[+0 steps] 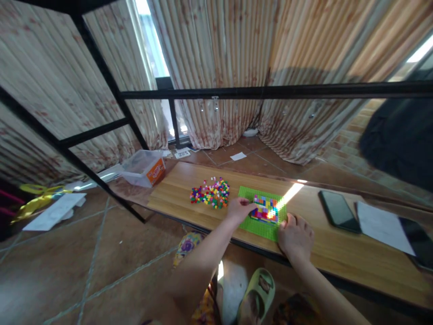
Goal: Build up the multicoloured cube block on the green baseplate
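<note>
A green baseplate (246, 195) lies on a low wooden table (338, 253), with a block of small coloured bricks (264, 208) built on it. My left hand (239, 208) rests on the plate's left edge, fingers pinched together at the brick block; what they hold is too small to make out. Curled over the plate's near right corner is my right hand (295, 235), its fingers pressing on the plate. A loose pile of coloured bricks (211, 192) sits on the table to the left of the plate.
A clear plastic box (144, 168) with an orange label stands at the table's far left end. A dark phone (336, 211), a paper sheet (380, 222) and another dark device (419, 241) lie to the right. Black metal bars (277, 91) cross above. A green sandal (259, 293) shows below.
</note>
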The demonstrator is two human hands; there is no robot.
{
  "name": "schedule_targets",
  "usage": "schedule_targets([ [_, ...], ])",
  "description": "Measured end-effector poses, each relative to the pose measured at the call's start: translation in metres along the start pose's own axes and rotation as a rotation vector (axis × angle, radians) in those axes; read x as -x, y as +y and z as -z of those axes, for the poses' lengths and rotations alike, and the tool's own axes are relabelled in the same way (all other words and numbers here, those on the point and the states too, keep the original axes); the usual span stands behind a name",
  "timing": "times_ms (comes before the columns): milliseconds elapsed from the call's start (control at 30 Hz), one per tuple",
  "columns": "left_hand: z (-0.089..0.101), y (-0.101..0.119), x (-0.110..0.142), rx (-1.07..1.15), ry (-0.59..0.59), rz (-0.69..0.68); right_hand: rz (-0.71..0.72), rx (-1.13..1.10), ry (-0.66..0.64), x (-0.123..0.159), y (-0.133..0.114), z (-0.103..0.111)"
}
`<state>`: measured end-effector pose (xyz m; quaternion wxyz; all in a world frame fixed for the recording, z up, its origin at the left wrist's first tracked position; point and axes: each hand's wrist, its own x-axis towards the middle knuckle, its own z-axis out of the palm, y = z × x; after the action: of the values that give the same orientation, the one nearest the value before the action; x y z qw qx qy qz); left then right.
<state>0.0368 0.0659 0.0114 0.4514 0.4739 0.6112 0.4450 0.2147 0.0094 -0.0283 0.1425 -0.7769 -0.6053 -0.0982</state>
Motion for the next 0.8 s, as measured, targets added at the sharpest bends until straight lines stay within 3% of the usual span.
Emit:
schedule_targets([
  [67,0.021,-0.003,0.000,-0.088,0.061,-0.088,0.001,0.006,-0.007,0.000,0.002,-0.002],
  [133,0.054,-0.006,-0.003,-0.197,0.135,-0.125,0.000,0.006,-0.017,0.000,0.003,-0.003],
  [267,0.136,-0.010,-0.017,-0.359,0.307,-0.083,0.002,0.003,-0.025,0.000,0.004,-0.005],
  [367,0.177,-0.010,-0.031,-0.533,0.357,-0.044,0.012,0.005,0.003,0.001,0.005,-0.005],
  [467,0.186,-0.010,-0.045,-0.693,0.313,-0.051,0.009,0.016,0.005,0.001,0.004,-0.004],
  [800,0.165,-0.003,-0.076,-1.014,0.173,-0.075,0.008,0.039,-0.028,-0.001,0.002,0.000],
])
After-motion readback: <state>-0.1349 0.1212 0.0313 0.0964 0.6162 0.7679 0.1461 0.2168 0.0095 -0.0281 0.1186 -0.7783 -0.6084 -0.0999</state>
